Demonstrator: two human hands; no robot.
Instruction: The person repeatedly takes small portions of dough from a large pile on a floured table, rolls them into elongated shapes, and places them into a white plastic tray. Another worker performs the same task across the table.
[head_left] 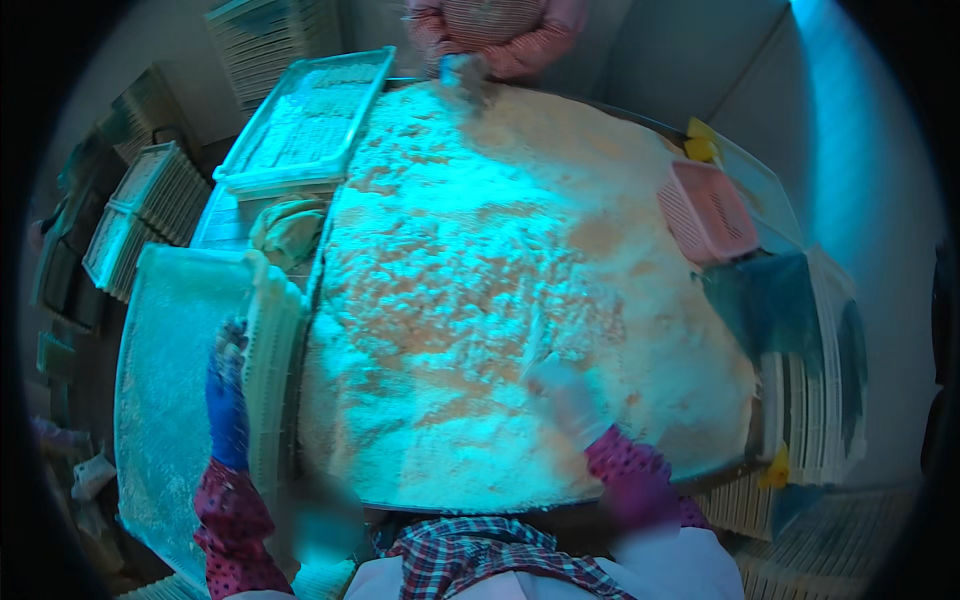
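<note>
My left hand point(228, 355), in a blue glove with powder on the fingers, is over the powder-dusted top tray point(180, 320) of a stack at the left. Its fingers are too small and dusty to make out a grip. My right hand point(568, 395), pale and smeared by motion, is over the near part of a broad heap of pale, clumpy powder point(460, 270) spread across the table. What it holds, if anything, does not show. Dark red patterned sleeves cover both my forearms.
Across the table a person's gloved hand point(462, 75) is at the powder's far edge. A shallow tray point(345, 165) with pale contents lies at the far left, near a crumpled cloth point(288, 230). A pink basket point(708, 212) and stacked trays point(815, 390) line the right.
</note>
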